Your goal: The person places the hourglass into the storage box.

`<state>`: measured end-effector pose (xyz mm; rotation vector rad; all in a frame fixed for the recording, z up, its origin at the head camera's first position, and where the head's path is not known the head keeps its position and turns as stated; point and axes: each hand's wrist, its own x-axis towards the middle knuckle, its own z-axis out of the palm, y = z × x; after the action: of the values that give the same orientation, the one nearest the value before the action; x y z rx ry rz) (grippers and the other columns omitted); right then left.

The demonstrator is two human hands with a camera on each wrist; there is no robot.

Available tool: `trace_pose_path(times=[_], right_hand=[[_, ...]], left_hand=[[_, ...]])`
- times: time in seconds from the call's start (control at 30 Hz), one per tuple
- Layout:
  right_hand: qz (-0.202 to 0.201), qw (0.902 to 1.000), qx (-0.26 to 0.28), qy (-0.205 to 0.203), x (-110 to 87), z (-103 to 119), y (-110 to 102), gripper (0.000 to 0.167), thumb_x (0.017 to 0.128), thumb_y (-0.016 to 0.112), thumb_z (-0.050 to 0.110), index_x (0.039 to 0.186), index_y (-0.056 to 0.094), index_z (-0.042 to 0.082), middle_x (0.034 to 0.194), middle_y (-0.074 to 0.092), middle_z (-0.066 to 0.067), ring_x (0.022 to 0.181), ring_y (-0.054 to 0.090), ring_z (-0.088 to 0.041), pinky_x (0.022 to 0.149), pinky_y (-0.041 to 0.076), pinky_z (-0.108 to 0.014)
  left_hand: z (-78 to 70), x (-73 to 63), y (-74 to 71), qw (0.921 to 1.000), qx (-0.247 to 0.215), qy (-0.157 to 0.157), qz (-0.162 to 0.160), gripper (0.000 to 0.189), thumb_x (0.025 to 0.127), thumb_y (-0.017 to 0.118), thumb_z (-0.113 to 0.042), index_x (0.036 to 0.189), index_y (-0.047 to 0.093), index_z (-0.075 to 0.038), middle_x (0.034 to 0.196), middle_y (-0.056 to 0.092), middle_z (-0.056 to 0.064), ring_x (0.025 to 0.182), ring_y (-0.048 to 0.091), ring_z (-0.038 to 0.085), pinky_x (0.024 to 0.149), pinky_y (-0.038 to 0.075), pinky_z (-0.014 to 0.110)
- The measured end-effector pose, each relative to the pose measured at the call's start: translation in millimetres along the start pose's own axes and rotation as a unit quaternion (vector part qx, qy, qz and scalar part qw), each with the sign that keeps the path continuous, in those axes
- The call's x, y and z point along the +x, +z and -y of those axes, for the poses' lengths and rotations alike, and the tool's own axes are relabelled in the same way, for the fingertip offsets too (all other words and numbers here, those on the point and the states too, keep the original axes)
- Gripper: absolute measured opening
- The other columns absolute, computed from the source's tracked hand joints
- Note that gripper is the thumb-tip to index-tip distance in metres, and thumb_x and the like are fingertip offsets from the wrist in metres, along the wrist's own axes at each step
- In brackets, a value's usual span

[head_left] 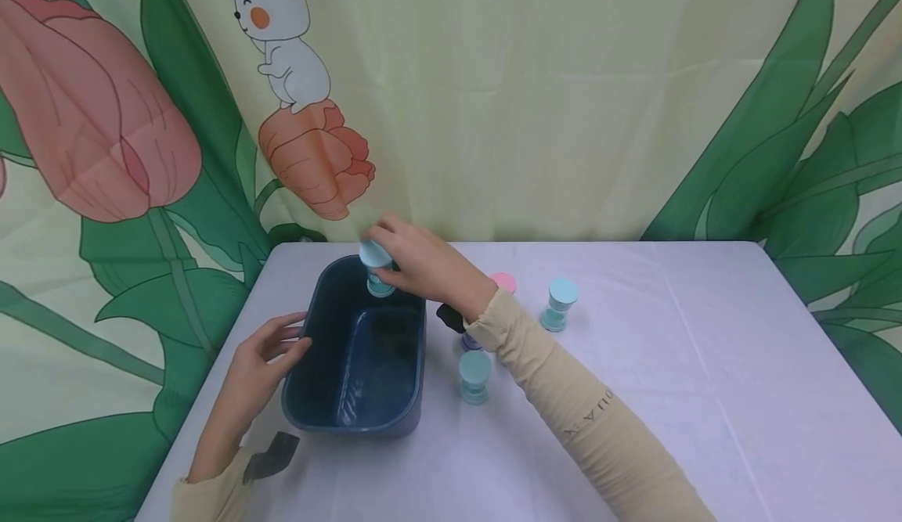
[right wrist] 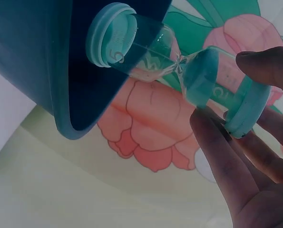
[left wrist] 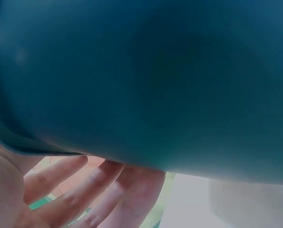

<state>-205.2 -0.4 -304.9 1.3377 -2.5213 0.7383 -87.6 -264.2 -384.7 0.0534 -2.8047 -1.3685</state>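
Note:
A sand timer with light teal caps and teal sand (right wrist: pixel 205 76) is pinched at one cap between the thumb and fingers of my right hand (head_left: pixel 423 260). Its other cap hangs inside the far end of a dark blue plastic bin (head_left: pixel 416 420), which has a bare floor. My left hand (head_left: pixel 264 358) rests against the bin's left side, thumb at the rim. In the left wrist view its fairly straight fingers (left wrist: pixel 93 190) touch the outer wall. Two more teal timers, a near one (head_left: pixel 475 377) and a farther one (head_left: pixel 562 303), stand right of the bin.
A pink-topped piece (head_left: pixel 503 281) and a purple one (head_left: pixel 470 342) show partly behind my right forearm. A white cloth (head_left: pixel 634 397) covers the table. Behind its far edge hangs a curtain (head_left: pixel 535 115) printed with tulips and a rabbit.

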Motion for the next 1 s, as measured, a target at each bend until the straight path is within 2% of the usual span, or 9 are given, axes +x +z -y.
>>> trace_pose_path(times=[0.2, 0.43, 1.0], right_hand=[[0.023, 0.9997, -0.004, 0.008, 6.7, -2.9, 6.1, 0.035, 0.091, 0.072, 0.016, 0.123, 0.06, 0.006, 0.112, 0.058, -0.007, 0.091, 0.061, -0.016, 0.084, 0.052, -0.021], [0.044, 0.9987, -0.012, 0.02, 15.0, -1.5, 11.6, 0.038, 0.092, 0.071, 0.019, 0.126, 0.06, 0.006, 0.118, 0.058, -0.008, 0.094, 0.063, -0.017, 0.088, 0.054, -0.024], [0.102, 0.9934, -0.038, 0.035, 31.4, -0.7, 21.1, 0.042, 0.092, 0.072, 0.022, 0.129, 0.058, 0.008, 0.117, 0.059, -0.009, 0.098, 0.065, -0.02, 0.091, 0.054, -0.026]], left_hand=[[0.8, 0.3, 1.2, 1.0, -0.003, 0.001, 0.002, 0.053, 0.099, 0.061, -0.036, 0.144, 0.049, -0.01, 0.139, 0.057, 0.021, 0.123, 0.058, 0.04, 0.096, 0.052, 0.052], [0.1, 0.1, 0.4, 1.0, -0.004, -0.002, 0.004, 0.053, 0.099, 0.061, -0.035, 0.144, 0.048, -0.01, 0.139, 0.056, 0.021, 0.124, 0.057, 0.04, 0.097, 0.051, 0.053], [0.8, 0.9, 0.8, 1.0, 0.001, 0.0, 0.001, 0.052, 0.099, 0.061, -0.034, 0.143, 0.049, -0.01, 0.138, 0.057, 0.02, 0.123, 0.058, 0.038, 0.095, 0.053, 0.049]])
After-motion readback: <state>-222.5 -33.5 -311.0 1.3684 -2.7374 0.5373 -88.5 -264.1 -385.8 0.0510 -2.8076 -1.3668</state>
